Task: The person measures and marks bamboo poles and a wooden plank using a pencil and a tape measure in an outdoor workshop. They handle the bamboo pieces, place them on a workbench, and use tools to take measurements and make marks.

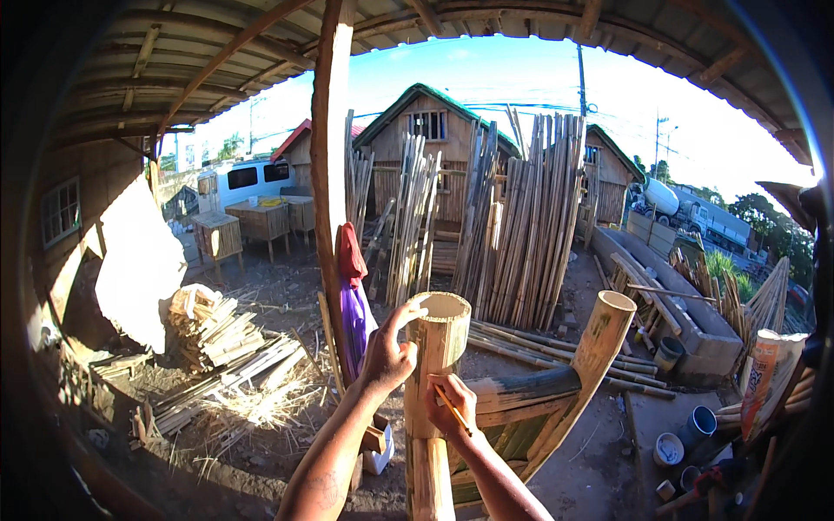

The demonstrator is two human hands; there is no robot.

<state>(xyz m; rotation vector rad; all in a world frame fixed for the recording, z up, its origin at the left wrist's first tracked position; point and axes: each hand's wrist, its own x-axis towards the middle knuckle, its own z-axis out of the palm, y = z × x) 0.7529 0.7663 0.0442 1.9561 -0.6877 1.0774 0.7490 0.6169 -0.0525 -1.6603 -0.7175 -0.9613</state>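
In front of me stands a thick upright bamboo post with a hollow, open top. My left hand grips its upper left side, with a finger over the rim. My right hand is closed around a yellowish pencil and rests against the post lower down; the pencil's tip is hard to make out. A greenish bamboo crosspiece runs from this post to a second, slanted bamboo post on the right. Bamboo slats fill part of the frame below the crosspiece.
A wooden roof post rises just beyond, with purple cloth hanging on it. Split bamboo is piled at left. Long poles lean ahead; others lie on the ground. Buckets stand at right near a concrete trough.
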